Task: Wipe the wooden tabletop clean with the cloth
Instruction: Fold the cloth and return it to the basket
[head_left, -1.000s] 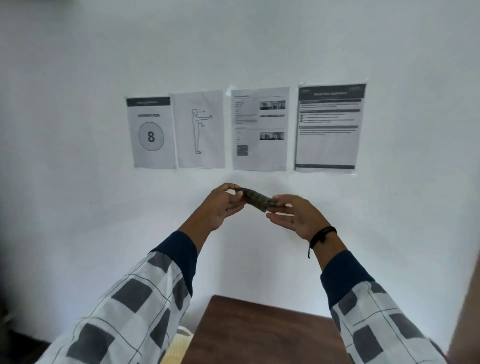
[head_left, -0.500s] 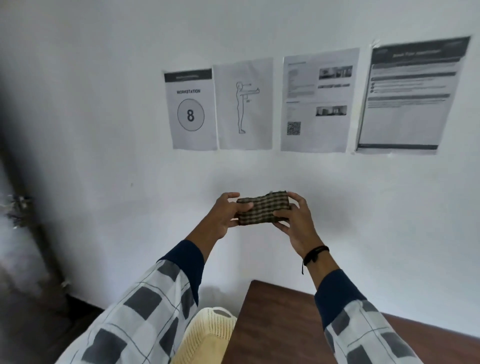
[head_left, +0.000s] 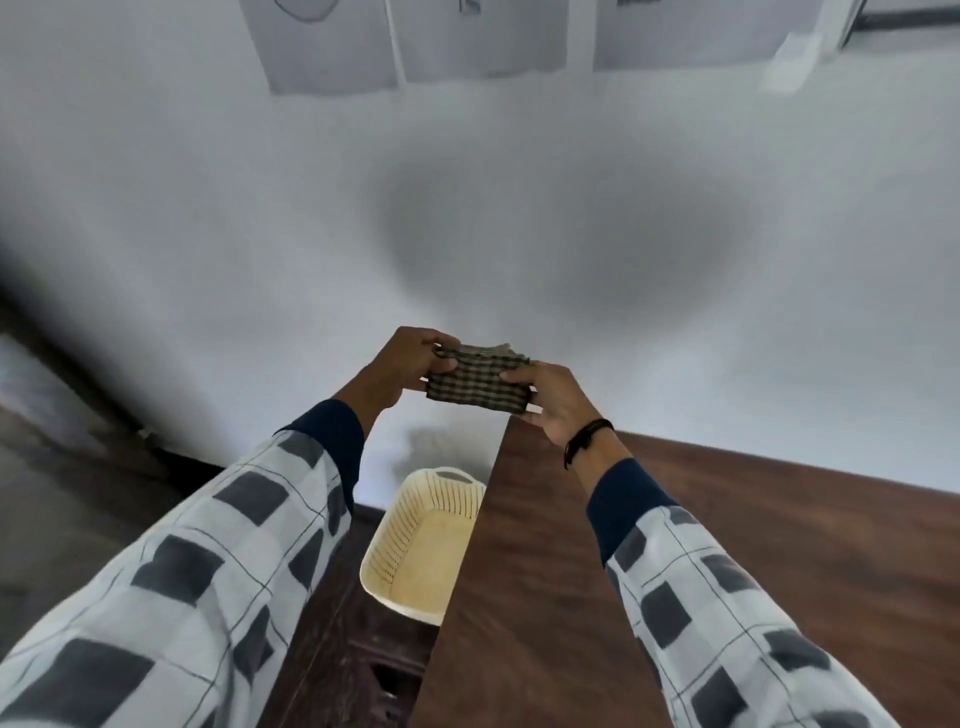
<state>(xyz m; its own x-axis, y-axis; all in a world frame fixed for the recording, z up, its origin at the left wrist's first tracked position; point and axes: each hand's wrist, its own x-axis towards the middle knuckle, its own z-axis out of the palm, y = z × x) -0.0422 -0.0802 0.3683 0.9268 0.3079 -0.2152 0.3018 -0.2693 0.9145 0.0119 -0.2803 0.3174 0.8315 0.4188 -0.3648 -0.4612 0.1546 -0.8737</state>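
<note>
A folded dark checked cloth (head_left: 475, 384) is held in the air in front of the white wall, above the far left corner of the wooden tabletop (head_left: 519, 597). My left hand (head_left: 402, 366) pinches its left end and my right hand (head_left: 550, 402) grips its right end. The brown tabletop fills the lower right of the view, with its left edge running down the middle. Both sleeves are white with dark checks.
A cream plastic basket (head_left: 421, 540) sits low beside the table's left edge on a dark wooden piece of furniture (head_left: 358, 670). Printed sheets (head_left: 332, 47) hang on the white wall at the top. Dark floor lies at the left.
The view has tilted down, so the papers slid to the top and more of the tabletop and basket show. Both hands have lowered the cloth toward the table's far corner.
</note>
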